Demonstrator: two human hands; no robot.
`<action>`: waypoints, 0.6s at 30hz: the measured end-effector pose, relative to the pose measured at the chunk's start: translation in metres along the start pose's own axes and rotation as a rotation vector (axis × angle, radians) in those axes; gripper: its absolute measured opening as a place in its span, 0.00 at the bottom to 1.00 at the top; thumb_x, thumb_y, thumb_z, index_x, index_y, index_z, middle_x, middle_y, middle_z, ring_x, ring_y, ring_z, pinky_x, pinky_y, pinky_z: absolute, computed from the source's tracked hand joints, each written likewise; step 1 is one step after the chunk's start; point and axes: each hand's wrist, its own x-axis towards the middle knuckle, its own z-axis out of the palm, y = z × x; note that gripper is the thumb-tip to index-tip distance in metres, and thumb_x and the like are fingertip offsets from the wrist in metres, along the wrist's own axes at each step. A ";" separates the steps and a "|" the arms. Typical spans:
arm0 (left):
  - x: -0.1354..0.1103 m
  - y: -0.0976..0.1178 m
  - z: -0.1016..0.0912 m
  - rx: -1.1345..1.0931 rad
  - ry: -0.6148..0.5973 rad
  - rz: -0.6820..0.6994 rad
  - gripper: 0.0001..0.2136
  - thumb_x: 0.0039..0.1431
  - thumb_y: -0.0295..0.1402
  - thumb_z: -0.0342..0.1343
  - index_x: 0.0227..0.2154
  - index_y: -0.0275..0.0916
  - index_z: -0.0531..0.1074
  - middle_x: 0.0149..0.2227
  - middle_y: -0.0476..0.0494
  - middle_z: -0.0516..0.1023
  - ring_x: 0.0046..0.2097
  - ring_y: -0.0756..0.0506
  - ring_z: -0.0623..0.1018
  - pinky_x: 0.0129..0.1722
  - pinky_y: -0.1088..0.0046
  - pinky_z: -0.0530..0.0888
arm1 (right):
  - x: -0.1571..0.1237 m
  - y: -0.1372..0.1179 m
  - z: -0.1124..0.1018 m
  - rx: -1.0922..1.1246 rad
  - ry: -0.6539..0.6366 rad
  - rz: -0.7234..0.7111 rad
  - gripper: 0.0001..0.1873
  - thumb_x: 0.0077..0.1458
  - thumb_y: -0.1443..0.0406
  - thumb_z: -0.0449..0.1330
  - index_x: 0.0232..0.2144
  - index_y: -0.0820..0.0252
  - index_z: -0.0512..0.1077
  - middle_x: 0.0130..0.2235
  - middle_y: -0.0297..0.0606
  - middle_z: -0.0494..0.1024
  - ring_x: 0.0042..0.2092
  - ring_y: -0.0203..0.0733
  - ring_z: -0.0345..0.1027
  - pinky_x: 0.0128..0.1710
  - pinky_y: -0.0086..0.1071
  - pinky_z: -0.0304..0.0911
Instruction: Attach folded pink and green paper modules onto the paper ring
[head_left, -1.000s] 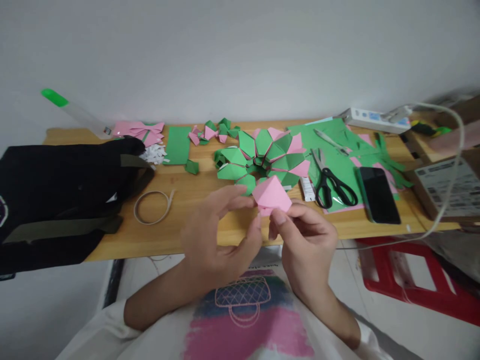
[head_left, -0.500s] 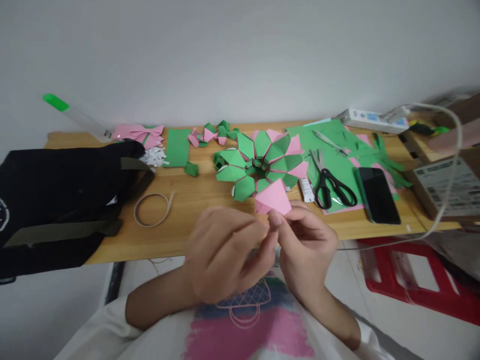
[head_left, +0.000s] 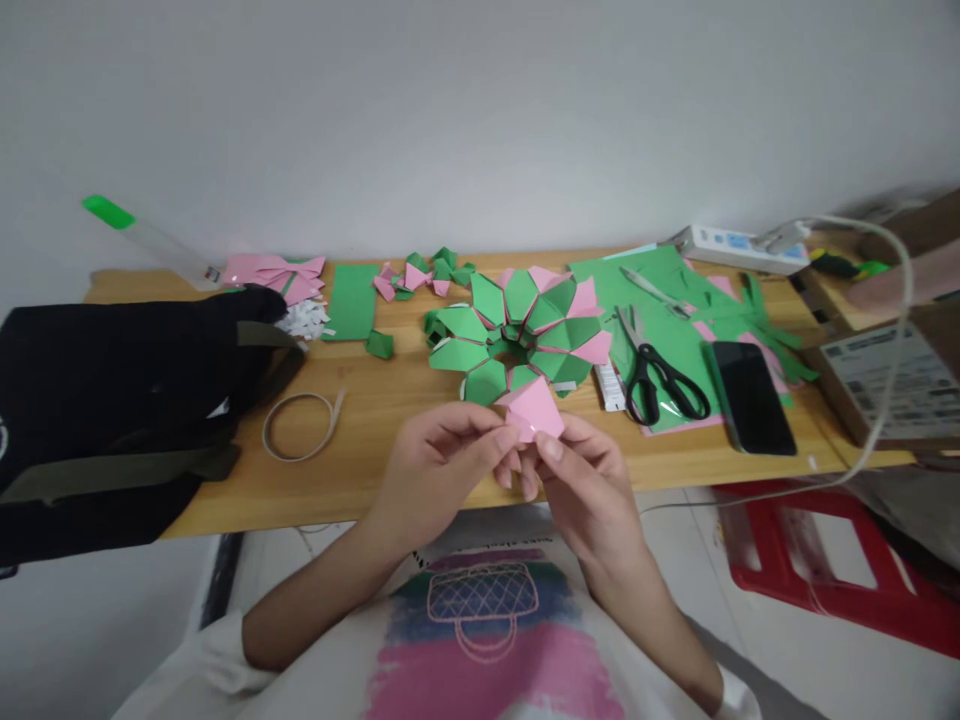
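Note:
A small folded pink paper piece (head_left: 534,408) is held over the front of the wooden table (head_left: 375,480). My left hand (head_left: 439,465) pinches its left corner with thumb and fingers closed. My right hand (head_left: 581,475) pinches its lower right side, fingers curled. Just behind the piece lies a ring of folded green and pink paper units (head_left: 521,335).
A black bag (head_left: 120,400) covers the table's left end. A tape loop (head_left: 298,426) lies beside it. Black scissors (head_left: 656,375), a phone (head_left: 752,395) and green sheets (head_left: 675,300) sit right. Loose folded pieces (head_left: 420,272) line the back. A red stool (head_left: 825,560) stands below right.
Both hands have drawn together and risen slightly toward the paper ring. The left hand went from a loose curl under the piece to a pinch on its corner.

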 end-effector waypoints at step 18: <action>0.002 -0.012 -0.004 -0.042 -0.048 -0.198 0.09 0.54 0.33 0.60 0.20 0.39 0.73 0.19 0.50 0.76 0.20 0.52 0.73 0.23 0.75 0.74 | -0.023 -0.011 -0.031 -0.883 0.095 -0.708 0.23 0.49 0.76 0.64 0.46 0.51 0.73 0.33 0.32 0.75 0.30 0.34 0.66 0.28 0.31 0.65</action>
